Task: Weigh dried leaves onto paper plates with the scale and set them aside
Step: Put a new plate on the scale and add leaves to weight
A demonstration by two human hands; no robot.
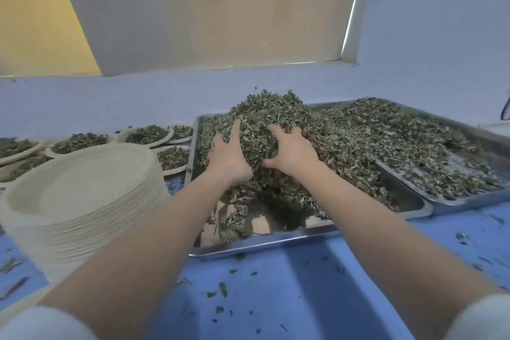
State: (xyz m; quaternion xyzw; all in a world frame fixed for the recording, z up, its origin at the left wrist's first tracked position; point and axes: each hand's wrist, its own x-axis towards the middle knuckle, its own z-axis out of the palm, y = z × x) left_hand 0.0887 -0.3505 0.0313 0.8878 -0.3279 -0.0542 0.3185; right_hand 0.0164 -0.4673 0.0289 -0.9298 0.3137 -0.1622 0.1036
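A big heap of dried green leaves [276, 116] fills a steel tray [265, 243] in the middle of the blue table. My left hand [229, 154] and my right hand [289, 152] are both dug into the near side of the heap, fingers curled round a clump of leaves between them. A tall stack of blank paper plates [82, 188] stands at the left, close to my left forearm. Behind it lie several paper plates [146, 135] holding portions of leaves. No scale is in view.
A second steel tray [469, 196] of dried leaves overlaps the first on the right. Loose leaf bits [220, 288] are scattered over the blue tabletop [276, 298] in front. A pale wall rises right behind the trays.
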